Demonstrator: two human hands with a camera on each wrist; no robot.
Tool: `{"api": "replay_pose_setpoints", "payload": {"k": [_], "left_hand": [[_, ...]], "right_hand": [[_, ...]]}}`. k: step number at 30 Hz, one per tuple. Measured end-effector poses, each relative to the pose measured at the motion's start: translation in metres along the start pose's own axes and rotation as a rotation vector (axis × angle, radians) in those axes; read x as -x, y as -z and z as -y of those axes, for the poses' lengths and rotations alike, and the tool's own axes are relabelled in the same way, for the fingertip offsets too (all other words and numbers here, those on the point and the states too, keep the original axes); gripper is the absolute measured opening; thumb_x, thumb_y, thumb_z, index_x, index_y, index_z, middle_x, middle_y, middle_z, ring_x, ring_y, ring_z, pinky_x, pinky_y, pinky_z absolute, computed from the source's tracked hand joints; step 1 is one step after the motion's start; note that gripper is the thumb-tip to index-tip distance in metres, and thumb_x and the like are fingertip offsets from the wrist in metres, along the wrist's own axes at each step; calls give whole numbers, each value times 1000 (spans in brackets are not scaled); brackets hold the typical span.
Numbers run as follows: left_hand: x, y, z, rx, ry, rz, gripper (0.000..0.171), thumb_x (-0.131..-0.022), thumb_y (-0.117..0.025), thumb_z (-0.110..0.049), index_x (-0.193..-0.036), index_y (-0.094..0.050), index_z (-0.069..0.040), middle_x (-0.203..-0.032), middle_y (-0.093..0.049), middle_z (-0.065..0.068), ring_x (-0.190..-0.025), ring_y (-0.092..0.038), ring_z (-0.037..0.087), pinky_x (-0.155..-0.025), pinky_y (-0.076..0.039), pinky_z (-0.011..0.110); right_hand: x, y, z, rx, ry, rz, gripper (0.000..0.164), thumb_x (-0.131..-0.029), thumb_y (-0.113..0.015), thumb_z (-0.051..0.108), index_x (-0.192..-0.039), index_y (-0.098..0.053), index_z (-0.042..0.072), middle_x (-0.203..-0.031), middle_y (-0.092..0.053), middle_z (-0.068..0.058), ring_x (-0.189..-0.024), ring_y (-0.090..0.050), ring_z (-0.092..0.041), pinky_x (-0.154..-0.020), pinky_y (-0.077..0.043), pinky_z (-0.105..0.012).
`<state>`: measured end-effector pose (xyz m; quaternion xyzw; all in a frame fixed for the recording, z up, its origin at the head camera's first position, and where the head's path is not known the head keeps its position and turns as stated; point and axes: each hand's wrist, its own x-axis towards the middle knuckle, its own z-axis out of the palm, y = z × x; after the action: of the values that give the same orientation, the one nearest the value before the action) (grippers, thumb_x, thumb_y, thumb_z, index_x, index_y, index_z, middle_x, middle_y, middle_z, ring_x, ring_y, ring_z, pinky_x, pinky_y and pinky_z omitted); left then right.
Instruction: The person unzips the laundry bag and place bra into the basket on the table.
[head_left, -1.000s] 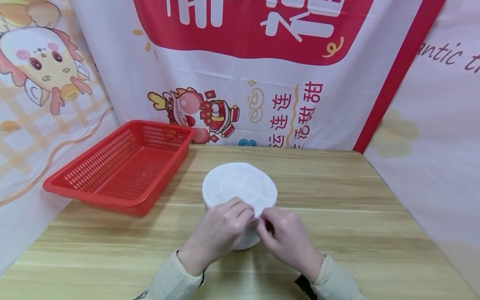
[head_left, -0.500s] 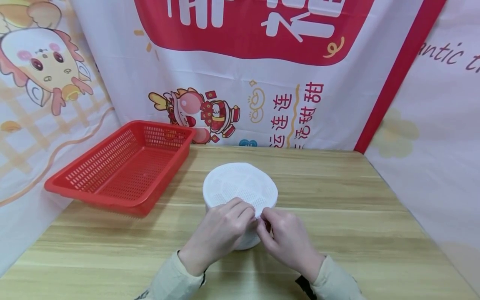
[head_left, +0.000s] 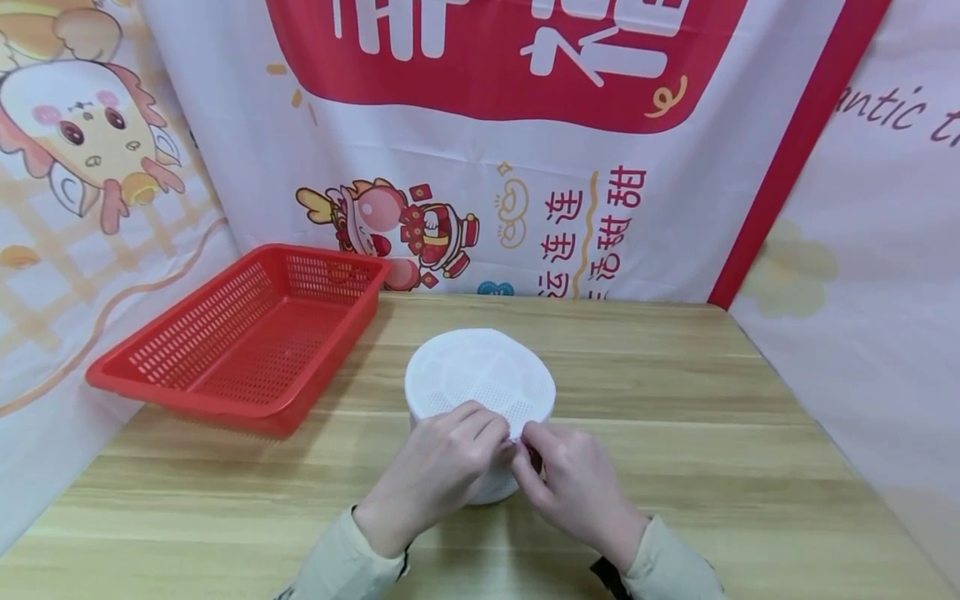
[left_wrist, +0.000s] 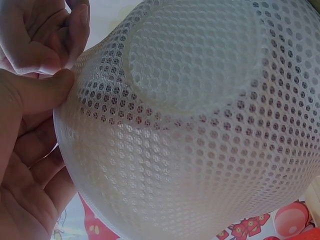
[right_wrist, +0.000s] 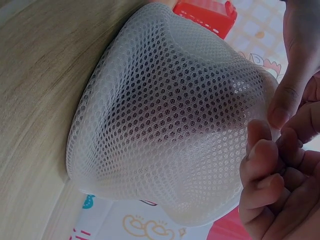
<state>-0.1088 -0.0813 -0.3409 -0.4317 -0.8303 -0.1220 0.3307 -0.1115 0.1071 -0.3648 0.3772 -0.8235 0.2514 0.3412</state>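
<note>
A white mesh laundry bag (head_left: 480,375), round and drum-shaped, stands upright on the wooden table in front of me. My left hand (head_left: 438,462) pinches the near edge of its top rim between thumb and fingers. Right beside it, my right hand (head_left: 573,479) pinches the same spot, fingertips almost touching the left ones. The left wrist view has the bag's mesh wall (left_wrist: 200,145) close up, with a round patch in its base. A darker area shows through the mesh (right_wrist: 170,100) in the right wrist view; what it is I cannot tell. The fingertips hide the small part being held.
To the left, a red perforated plastic basket (head_left: 277,342) rests on the wooden table (head_left: 697,417). A printed cloth (head_left: 465,133) hangs along the table's back edge, and further cloths line the left and right sides.
</note>
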Motion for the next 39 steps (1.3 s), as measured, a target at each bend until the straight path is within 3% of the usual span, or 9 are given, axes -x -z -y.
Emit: {"api": "replay_pose_setpoints", "payload": {"k": [9, 16, 28, 33, 39], "left_hand": [[0, 2, 0, 15, 15, 29, 17, -89, -73, -14, -82, -59, -10, -79, -59, -1, -84, -61, 12, -67, -53, 25], [0, 0, 1, -7, -7, 2, 19, -86, -75, -10, -79, -56, -10, -78, -58, -1, -82, -61, 12, -65, -52, 25], [-1, 2, 2, -14, -16, -12, 16, -86, -74, -9, -81, -59, -8, -79, -60, 0, -82, -61, 13, -65, -52, 26], [0, 2, 2, 3, -19, -28, 7, -87, -73, -10, -89, -68, -6, -87, -65, 1, -85, -62, 15, -71, -54, 27], [0, 1, 3, 19, -22, -43, 10, -87, -73, -10, -94, -72, -4, -93, -68, 2, -88, -62, 15, -74, -54, 28]], "right_hand": [[-1, 0, 0, -3, -3, -11, 24, -78, -57, 7, -65, -42, 20, -58, -32, 15, -48, -29, 3, -42, -21, -12], [0, 0, -1, -26, -3, -20, 24, -78, -58, 6, -65, -43, 20, -57, -37, 13, -48, -30, 4, -42, -22, -12], [-1, -1, -4, -49, -31, -21, 29, -81, -56, 6, -63, -39, 21, -57, -32, 16, -48, -28, 4, -41, -21, -12], [-2, 0, -3, -69, -15, -25, 25, -83, -55, 7, -65, -43, 20, -58, -34, 15, -48, -31, 4, -42, -23, -12], [-3, 0, -2, -109, 20, -26, 23, -83, -56, 6, -66, -46, 19, -58, -37, 13, -49, -33, 3, -44, -26, -11]]}}
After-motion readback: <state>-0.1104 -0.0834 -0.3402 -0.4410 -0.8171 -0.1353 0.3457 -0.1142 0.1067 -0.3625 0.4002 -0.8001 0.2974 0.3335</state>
